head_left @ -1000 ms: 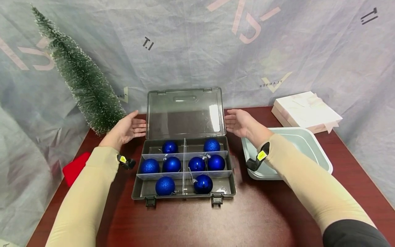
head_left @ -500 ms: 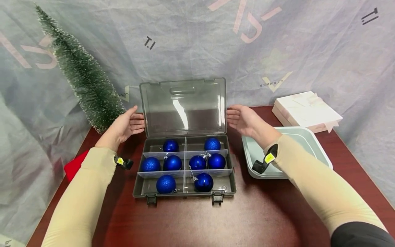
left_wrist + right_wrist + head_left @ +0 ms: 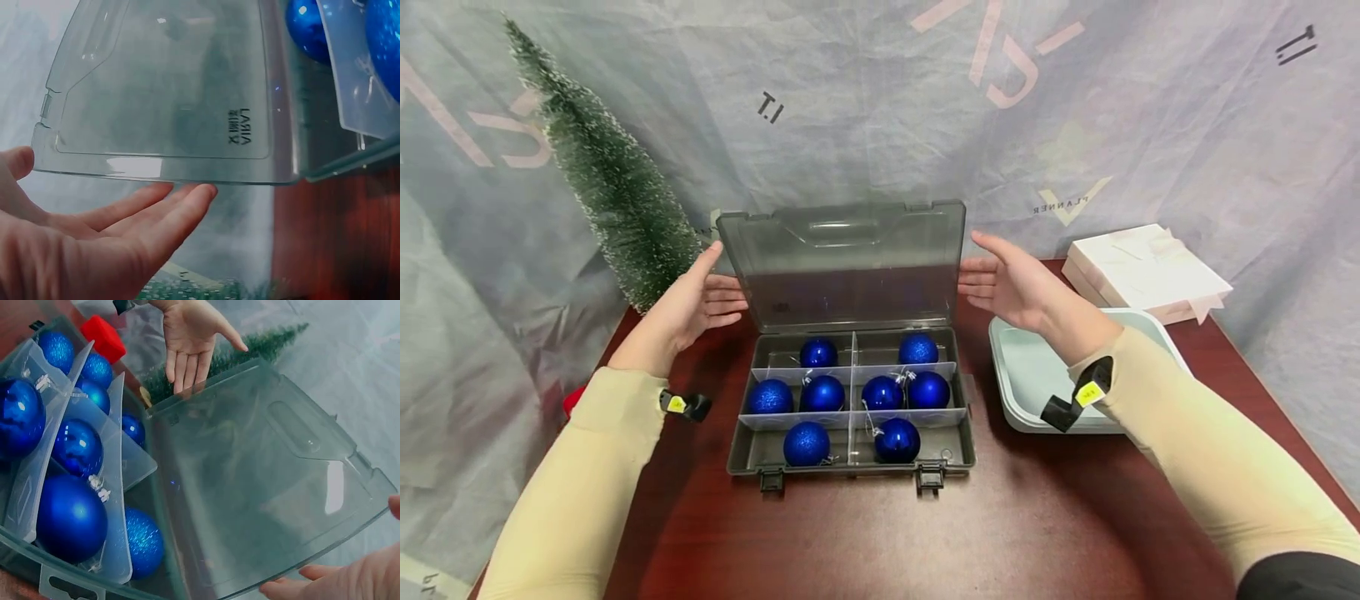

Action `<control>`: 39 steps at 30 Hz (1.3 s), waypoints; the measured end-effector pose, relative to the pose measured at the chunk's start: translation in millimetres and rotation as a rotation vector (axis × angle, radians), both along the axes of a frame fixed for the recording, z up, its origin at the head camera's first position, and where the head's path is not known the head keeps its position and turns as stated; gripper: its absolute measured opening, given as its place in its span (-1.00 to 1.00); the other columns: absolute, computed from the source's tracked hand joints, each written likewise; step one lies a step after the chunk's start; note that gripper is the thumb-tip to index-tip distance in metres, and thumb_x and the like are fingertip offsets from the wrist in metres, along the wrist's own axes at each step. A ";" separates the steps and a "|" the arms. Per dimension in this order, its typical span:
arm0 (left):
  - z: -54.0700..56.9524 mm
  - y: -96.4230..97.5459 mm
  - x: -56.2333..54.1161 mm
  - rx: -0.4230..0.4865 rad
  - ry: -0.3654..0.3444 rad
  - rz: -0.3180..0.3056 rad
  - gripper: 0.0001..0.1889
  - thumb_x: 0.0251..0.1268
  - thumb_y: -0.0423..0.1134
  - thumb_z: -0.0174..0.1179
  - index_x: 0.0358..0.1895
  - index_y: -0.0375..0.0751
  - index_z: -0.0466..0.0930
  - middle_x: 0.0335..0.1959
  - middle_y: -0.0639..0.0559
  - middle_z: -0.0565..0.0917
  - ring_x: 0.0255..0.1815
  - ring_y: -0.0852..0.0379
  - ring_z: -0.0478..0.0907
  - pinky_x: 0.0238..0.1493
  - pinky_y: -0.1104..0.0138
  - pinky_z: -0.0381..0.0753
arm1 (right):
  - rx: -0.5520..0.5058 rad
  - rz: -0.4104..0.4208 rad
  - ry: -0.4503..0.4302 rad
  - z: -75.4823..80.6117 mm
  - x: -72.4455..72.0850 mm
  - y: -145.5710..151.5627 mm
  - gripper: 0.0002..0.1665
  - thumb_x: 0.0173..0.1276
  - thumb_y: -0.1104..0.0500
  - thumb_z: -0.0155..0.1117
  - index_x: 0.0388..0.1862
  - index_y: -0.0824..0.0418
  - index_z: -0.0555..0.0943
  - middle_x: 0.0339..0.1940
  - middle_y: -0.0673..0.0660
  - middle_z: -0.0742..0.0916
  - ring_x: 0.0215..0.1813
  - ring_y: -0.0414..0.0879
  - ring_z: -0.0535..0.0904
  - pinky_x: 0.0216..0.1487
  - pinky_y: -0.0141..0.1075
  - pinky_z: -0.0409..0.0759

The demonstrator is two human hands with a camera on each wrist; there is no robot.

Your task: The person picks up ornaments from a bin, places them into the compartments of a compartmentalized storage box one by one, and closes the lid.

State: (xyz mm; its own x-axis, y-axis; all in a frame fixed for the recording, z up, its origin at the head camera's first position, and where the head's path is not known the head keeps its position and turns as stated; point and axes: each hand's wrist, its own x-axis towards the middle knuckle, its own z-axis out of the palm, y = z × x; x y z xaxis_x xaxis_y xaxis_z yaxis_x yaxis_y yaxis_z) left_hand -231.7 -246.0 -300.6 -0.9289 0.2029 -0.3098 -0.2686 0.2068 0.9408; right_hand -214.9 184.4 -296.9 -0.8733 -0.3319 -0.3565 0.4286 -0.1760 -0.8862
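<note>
A clear grey plastic divider box [image 3: 850, 472] stands open on the table, with several shiny and glittery blue baubles [image 3: 823, 393] in its compartments. Its see-through lid [image 3: 842, 287] is raised, leaning toward the front. My left hand [image 3: 685, 308] is at the lid's left edge, fingers straight and thumb up. On the opposite side my right hand [image 3: 1022, 287] has straight fingertips at the right edge. In the left wrist view, the fingertips of my left hand [image 3: 119, 237] reach behind the lid's side rim. The right wrist view shows part of my right hand [image 3: 350, 575] close to the lid's edge.
A frosted artificial tree [image 3: 617, 192] stands at the back left. A pale green tray [image 3: 1022, 412] lies to the right, under my right forearm. Behind it is a white gift box [image 3: 1150, 262]. A red object [image 3: 574, 400] shows partly beside my left sleeve.
The lid has swung up and forward from its leaned-back position. Both hands have come up and nearer with it, and the right forearm has moved to the right.
</note>
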 end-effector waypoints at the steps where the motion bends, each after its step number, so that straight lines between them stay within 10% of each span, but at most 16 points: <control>1: 2.3 0.3 2.6 -0.005 0.002 -0.009 0.11 0.42 0.48 -0.27 0.52 -0.63 0.04 0.38 -0.50 0.30 0.22 -0.10 0.46 0.08 0.31 0.56 | 0.006 0.014 0.003 1.6 2.0 0.6 0.07 0.58 -0.26 -0.09 0.64 0.47 -0.18 0.65 0.41 0.00 0.65 0.18 -0.09 0.57 -0.11 -0.14; 9: 12.5 -3.8 18.1 -0.031 0.018 -0.114 0.23 0.34 0.58 -0.37 0.52 -0.67 -0.04 0.48 -0.61 0.14 0.49 -0.37 0.15 0.09 0.36 0.52 | 0.066 0.089 0.046 7.5 16.7 2.9 0.24 0.49 -0.43 -0.07 0.61 0.54 -0.13 0.61 0.50 0.05 0.63 0.26 -0.04 0.56 -0.04 -0.09; 17: 10.8 -11.7 36.1 -0.010 0.057 -0.135 0.14 0.43 0.50 -0.30 0.50 -0.67 0.05 0.48 -0.56 0.20 0.26 0.04 0.50 0.09 0.38 0.54 | 0.107 0.137 0.096 6.9 30.8 6.0 0.19 0.52 -0.37 -0.04 0.60 0.55 -0.13 0.60 0.48 0.11 0.61 0.29 0.02 0.55 -0.01 -0.04; 22: 10.1 -16.1 52.4 0.069 0.086 -0.093 -0.17 0.56 0.28 -0.15 0.31 -0.57 0.36 0.18 -0.18 0.63 0.11 0.18 0.62 0.10 0.36 0.56 | 0.127 0.152 0.128 6.4 44.1 9.6 0.07 0.59 -0.24 -0.07 0.63 0.47 -0.21 0.59 0.50 0.13 0.59 0.31 0.07 0.53 0.02 0.01; 29: -0.6 -19.9 73.9 0.242 0.174 -0.058 -0.71 0.65 -0.07 -0.10 -0.02 -0.18 0.54 -0.11 0.08 0.76 0.05 0.16 0.67 0.08 0.35 0.59 | 0.117 0.132 0.173 1.3 65.7 10.5 -0.04 0.61 -0.06 -0.02 0.59 0.56 -0.15 0.57 0.56 0.11 0.59 0.32 0.07 0.50 -0.02 0.09; 39: -32.0 -23.4 94.9 0.477 0.356 -0.118 -0.62 0.63 -0.43 -0.17 -0.27 -0.17 0.68 -0.03 0.03 0.73 0.12 0.10 0.66 0.11 0.29 0.59 | 0.060 0.081 0.267 -19.8 93.9 8.0 -0.46 0.56 0.22 0.05 0.30 0.64 0.32 0.60 0.47 0.12 0.60 0.28 0.01 0.48 -0.11 0.18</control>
State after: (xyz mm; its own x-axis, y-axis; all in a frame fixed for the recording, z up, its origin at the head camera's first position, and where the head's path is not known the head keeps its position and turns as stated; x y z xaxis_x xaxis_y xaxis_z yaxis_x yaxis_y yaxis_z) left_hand -136.8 -269.4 -332.6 -0.9215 0.3509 0.1663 0.0789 -0.2501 0.9650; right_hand -121.0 192.4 -316.7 -0.9105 -0.3898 -0.1384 0.1890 -0.0943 -0.9774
